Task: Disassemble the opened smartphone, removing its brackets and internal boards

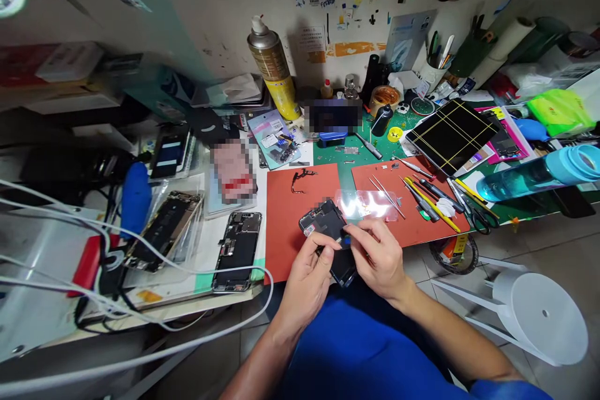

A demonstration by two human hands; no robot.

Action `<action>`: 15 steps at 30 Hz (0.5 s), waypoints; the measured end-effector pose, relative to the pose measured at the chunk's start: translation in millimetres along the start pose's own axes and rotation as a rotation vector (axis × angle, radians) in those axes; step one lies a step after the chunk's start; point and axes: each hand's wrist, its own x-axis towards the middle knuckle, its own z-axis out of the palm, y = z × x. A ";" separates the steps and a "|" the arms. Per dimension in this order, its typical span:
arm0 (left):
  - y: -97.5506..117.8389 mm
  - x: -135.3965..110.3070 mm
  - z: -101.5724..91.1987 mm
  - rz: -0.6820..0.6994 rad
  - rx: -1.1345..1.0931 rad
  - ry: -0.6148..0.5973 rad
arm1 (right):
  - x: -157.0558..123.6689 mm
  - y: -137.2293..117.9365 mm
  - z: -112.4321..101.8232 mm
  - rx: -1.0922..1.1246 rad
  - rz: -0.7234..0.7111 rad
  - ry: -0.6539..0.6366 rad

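A flat, red-brown rectangular mat (285,219) spreads beyond the fingers. The person's left hand (309,272) and right hand (380,260) each have thumb and forefinger drawn into a closed pinch; what sits between the tips cannot be told. The black, rectangular opened phone (330,220) is directly beneath both sets of fingers. Farther right of them lie long yellow metal tweezers (431,205); beyond the left fingers, a thin black ribbon cable (300,180).

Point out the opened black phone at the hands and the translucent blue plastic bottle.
Opened black phone (331,222), head view: dark inner face.
Translucent blue plastic bottle (532,173), head view: middle of its side.
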 end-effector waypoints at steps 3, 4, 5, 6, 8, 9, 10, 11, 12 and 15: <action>0.4 0.1 -0.9 -0.008 -0.054 -0.071 | 3.4 -8.6 -4.6 0.121 0.057 -0.026; 0.6 -0.1 -1.3 -0.006 -0.067 -0.079 | 3.8 -10.5 -6.1 0.131 0.063 -0.034; 0.9 -0.3 -1.3 -0.006 -0.078 -0.084 | 3.5 -11.4 -7.2 0.127 0.066 -0.036; 1.5 -0.7 -1.0 -0.010 -0.090 -0.091 | 2.7 -11.4 -8.0 0.117 0.064 -0.027; 3.5 -1.8 1.3 -0.038 -0.137 -0.110 | -0.1 -9.1 -8.6 0.087 0.035 0.001; 5.1 -2.5 3.3 -0.053 -0.177 -0.109 | -1.8 -7.3 -8.6 0.072 0.005 0.014; 6.9 -3.1 5.8 -0.065 -0.228 -0.098 | -3.4 -5.5 -8.6 0.061 -0.033 0.021; 9.0 -3.7 8.4 -0.072 -0.284 -0.077 | -4.9 -4.0 -8.6 0.056 -0.073 0.024; 11.1 -4.1 11.2 -0.077 -0.340 -0.050 | -6.1 -2.9 -8.7 0.055 -0.109 0.024; 16.2 -4.5 17.7 -0.102 -0.443 0.022 | -8.5 -2.7 -9.3 0.071 -0.164 0.035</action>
